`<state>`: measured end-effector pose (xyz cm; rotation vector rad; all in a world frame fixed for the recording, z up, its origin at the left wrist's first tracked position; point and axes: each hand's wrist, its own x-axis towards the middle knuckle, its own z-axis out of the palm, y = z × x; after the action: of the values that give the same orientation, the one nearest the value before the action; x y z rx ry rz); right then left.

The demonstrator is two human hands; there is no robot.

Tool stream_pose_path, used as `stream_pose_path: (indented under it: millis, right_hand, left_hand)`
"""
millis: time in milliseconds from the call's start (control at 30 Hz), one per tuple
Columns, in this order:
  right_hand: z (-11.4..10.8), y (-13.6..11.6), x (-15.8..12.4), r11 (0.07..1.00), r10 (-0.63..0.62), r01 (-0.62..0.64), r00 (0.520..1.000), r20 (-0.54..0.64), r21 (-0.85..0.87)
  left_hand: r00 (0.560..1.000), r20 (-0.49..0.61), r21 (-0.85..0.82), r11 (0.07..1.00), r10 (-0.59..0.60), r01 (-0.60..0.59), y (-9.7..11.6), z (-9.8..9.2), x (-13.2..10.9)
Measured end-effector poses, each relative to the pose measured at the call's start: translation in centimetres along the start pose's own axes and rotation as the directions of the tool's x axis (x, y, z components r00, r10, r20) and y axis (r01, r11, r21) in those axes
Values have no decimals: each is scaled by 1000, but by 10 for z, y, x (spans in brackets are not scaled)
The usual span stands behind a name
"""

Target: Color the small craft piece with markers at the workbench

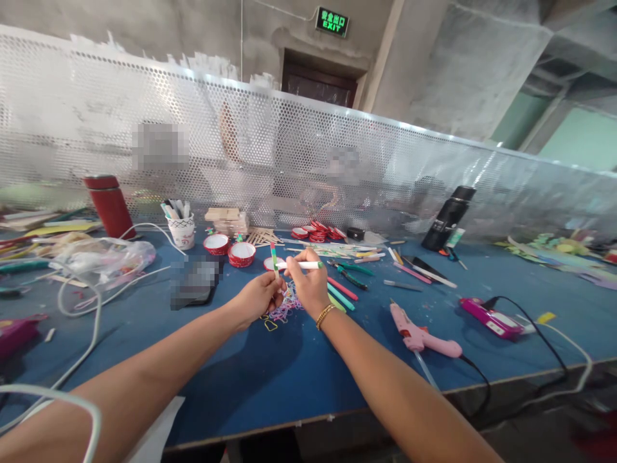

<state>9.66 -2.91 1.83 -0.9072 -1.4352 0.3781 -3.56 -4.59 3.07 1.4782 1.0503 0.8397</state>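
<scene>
Upright between the pinched fingers of my left hand (259, 298) is a flat wooden craft stick (274, 252), banded with red and green. My right hand (310, 286), with a gold bracelet at its wrist, grips a white marker (307, 264) with a green end. The marker lies nearly level, its tip against or very close to the stick; actual contact is too small to tell. Beneath both hands is a tangled pile of pastel paper clips or bands (288, 305). Several coloured markers (341, 294) rest beside my right hand.
A pink glue gun (419, 334) with a cord lies at right, near a purple device (491, 318). At left are a phone (195, 283), a cup of markers (180, 230) and a red flask (108, 207). Red-rimmed round tins (241, 254) and a black bottle (448, 218) stand farther back.
</scene>
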Motion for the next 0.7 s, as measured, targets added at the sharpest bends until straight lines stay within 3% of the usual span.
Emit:
stream_pose_path:
  millis: [700]
  right_hand:
    - [0,-2,-1,999,18,-18,1000,13,40]
  left_hand:
    - [1000,-4,-17,1000,-1,1,1,-1,0]
